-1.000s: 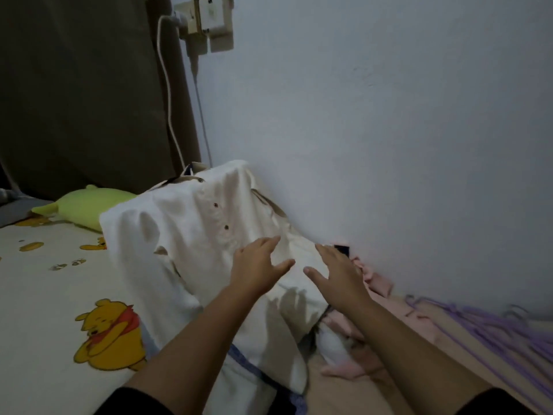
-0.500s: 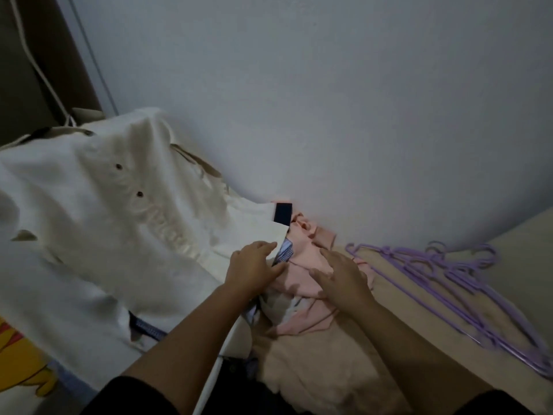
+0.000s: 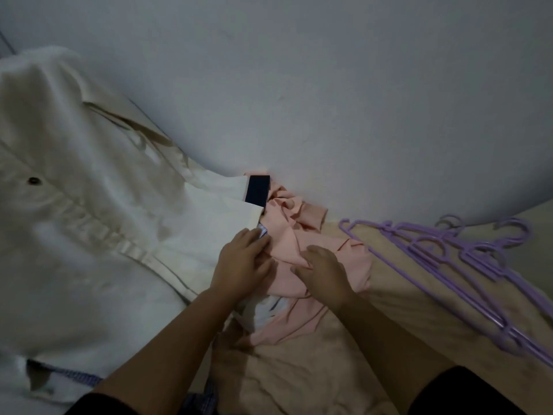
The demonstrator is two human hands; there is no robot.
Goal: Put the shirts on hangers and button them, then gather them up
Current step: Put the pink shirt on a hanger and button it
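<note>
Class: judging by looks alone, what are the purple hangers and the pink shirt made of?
Purple hangers: probably moulded plastic, smooth, thin and evenly coloured.
Pink shirt: soft matte woven fabric, perhaps cotton or a blend; it crumples into loose folds. The exact fibre cannot be told.
</note>
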